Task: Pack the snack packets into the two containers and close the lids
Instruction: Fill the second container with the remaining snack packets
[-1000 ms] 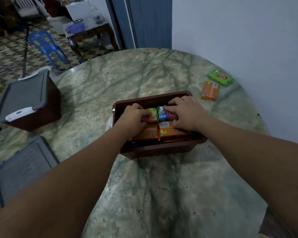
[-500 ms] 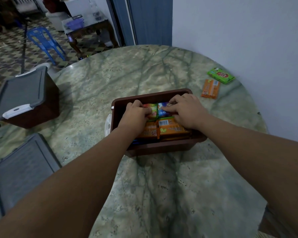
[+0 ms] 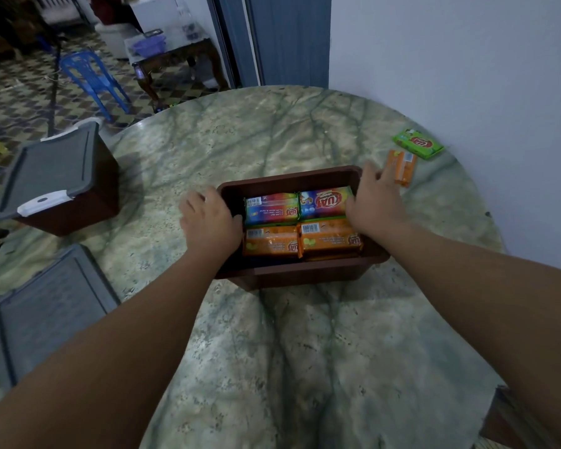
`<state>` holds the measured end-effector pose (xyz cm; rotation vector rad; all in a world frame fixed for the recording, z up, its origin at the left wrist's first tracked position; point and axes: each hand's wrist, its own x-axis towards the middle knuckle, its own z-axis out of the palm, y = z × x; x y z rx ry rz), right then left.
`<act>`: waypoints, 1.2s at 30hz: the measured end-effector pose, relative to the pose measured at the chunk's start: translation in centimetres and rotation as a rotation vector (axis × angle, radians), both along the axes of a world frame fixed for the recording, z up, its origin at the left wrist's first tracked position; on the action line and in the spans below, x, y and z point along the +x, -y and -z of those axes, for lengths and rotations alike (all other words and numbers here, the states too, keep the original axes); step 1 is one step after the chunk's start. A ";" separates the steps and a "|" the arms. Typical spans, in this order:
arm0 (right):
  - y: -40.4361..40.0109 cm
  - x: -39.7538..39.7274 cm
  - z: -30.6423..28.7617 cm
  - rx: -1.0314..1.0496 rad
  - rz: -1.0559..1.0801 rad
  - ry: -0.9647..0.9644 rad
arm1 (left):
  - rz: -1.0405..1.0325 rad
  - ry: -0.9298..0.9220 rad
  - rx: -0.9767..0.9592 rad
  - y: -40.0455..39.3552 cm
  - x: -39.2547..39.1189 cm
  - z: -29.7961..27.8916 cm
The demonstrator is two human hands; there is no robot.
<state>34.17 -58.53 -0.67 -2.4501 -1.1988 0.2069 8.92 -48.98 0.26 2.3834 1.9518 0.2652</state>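
Observation:
An open brown container (image 3: 292,178) stands mid-table, filled with snack packets: two rainbow-coloured ones (image 3: 271,209) at the back and two orange ones (image 3: 329,238) in front. My left hand (image 3: 209,222) grips the container's left rim, thumb inside. Over the right rim my right hand (image 3: 374,199) is spread, holding nothing, its fingertips pointing at a loose orange packet (image 3: 402,166). Just beyond that lies a green packet (image 3: 418,144). A second brown container (image 3: 55,176), grey lid on, sits at the table's left edge. A loose grey lid (image 3: 49,315) lies at the near left.
The round marble table (image 3: 305,351) stands against a white wall (image 3: 467,76) on the right. Beyond its far left edge are a blue plastic chair (image 3: 91,79) and a small wooden table (image 3: 172,53) on a patterned floor.
Both hands have come off the packets in the open container. The left one went to the left rim, the right one over the right rim toward the loose orange packet.

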 end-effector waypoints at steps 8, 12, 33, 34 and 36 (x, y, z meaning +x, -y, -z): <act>-0.4 0.6 0.4 -0.061 0.024 -0.151 | -0.139 0.193 -0.251 -0.7 0.0 1.6; -1.0 1.4 0.8 -0.046 -0.005 -0.146 | -0.187 0.236 -0.274 -0.8 0.5 1.6; -5.3 7.7 1.5 -0.094 -0.104 -0.070 | -0.326 0.380 -0.268 -3.1 6.1 1.4; -5.4 7.8 1.6 -0.096 -0.105 -0.063 | -0.332 0.364 -0.262 -3.1 6.2 1.4; -5.3 7.7 1.7 -0.087 -0.109 -0.059 | -0.340 0.356 -0.269 -3.0 6.2 1.3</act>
